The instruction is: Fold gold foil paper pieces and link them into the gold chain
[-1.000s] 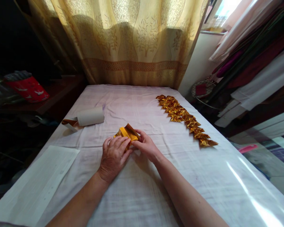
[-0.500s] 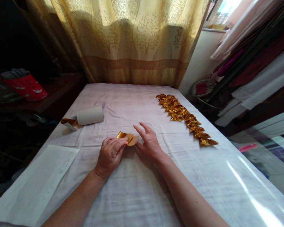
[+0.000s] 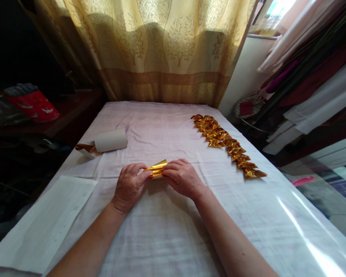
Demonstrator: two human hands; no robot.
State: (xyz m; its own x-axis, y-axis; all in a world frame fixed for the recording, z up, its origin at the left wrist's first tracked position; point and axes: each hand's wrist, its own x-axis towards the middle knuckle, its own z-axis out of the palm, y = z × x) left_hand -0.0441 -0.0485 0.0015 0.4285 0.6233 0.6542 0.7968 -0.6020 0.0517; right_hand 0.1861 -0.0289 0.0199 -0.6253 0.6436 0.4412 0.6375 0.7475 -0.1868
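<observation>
Between my two hands is a small piece of shiny gold foil paper (image 3: 158,168), curled and partly folded over itself. My left hand (image 3: 131,186) pinches its left end between thumb and fingers. At its right end, my right hand (image 3: 183,177) is closed on it, the fingers curled together. The covered ends of the paper are hidden by my fingers. Off to the right, several folded gold foil pieces (image 3: 216,134) lie in overlapping rows on the white cloth (image 3: 161,234).
A white cylinder (image 3: 111,139) lies at the left, with curled gold-and-white paper (image 3: 86,149) at its end. Nearer me is a flat white sheet (image 3: 46,221). A red container (image 3: 34,105) stands on a dark side surface. Clothes (image 3: 320,88) hang at the right, and a patterned curtain (image 3: 161,50) hangs behind.
My right hand has come down and closed on the right end of the foil paper. The paper has turned from its dull face to its shiny gold face and is more folded.
</observation>
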